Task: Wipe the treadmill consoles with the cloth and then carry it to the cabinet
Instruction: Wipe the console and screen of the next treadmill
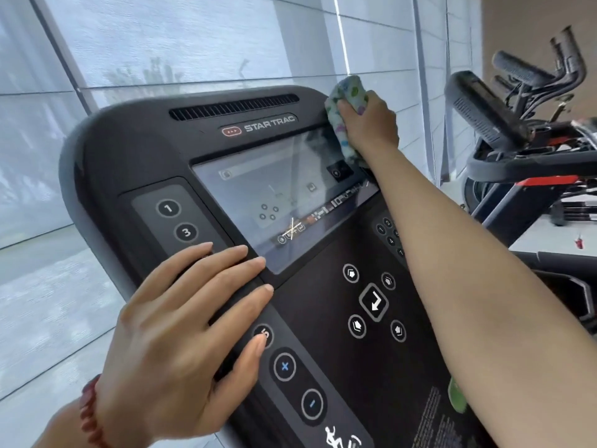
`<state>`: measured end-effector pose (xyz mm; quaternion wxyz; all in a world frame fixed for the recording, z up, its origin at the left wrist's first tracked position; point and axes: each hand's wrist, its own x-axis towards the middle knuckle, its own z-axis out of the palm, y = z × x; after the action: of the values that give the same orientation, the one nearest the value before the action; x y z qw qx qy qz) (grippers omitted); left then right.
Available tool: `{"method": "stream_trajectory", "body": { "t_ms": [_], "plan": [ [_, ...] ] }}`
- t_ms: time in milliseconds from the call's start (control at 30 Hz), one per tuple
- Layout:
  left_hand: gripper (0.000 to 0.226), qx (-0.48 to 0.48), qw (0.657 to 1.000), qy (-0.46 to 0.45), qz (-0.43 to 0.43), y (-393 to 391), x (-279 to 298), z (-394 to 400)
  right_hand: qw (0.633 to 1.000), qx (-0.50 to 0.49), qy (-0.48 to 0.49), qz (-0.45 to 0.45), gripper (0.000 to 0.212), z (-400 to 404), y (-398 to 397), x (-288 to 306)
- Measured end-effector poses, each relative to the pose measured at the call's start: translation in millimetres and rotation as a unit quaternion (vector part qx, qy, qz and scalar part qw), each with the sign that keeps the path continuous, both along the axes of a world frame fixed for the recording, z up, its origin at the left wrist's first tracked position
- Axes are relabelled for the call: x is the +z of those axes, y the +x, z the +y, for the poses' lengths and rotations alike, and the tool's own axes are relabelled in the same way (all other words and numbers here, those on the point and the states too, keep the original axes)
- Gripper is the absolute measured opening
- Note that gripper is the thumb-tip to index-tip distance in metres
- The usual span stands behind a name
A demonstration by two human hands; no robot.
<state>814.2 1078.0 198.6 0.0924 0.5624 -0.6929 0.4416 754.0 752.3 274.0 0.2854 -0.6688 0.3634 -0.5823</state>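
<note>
A black Star Trac treadmill console [139, 156] fills the middle of the head view, tilted, with a glossy screen [271, 195] and round buttons. My right hand [371, 124] grips a white cloth [345, 92] with coloured spots and holds it against the console's upper right corner, beside the screen. My left hand [184, 321] lies flat on the console's lower left, fingers straight and spread over the button strip, the thumb near the plus button.
A second machine [504, 124] with black handlebars and a red bar stands close on the right. Behind the console run large windows with grey blinds [193, 43]. A pale floor shows at lower left.
</note>
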Motion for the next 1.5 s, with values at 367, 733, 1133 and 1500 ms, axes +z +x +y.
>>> {"method": "stream_trajectory", "body": {
  "t_ms": [367,733,1133,1500],
  "plan": [
    [0.037,-0.051,0.998,-0.034,-0.021,-1.4,-0.5,-0.6,0.997,-0.045,0.066,-0.003,0.038,-8.4,-71.0,-97.5],
    [0.036,-0.046,0.997,-0.045,-0.045,-0.6,-2.0,-1.1,0.997,-0.047,0.065,-0.013,0.034,46.5,-87.1,-136.5],
    [0.034,-0.014,0.996,-0.066,-0.053,-4.6,-4.0,0.8,0.994,0.075,-0.077,0.013,0.036,189.6,-68.9,-129.5],
    [0.038,0.12,0.984,-0.124,0.032,-34.6,-34.7,37.3,0.984,0.165,-0.056,0.027,0.037,231.7,-90.6,-133.2]
  ]
}}
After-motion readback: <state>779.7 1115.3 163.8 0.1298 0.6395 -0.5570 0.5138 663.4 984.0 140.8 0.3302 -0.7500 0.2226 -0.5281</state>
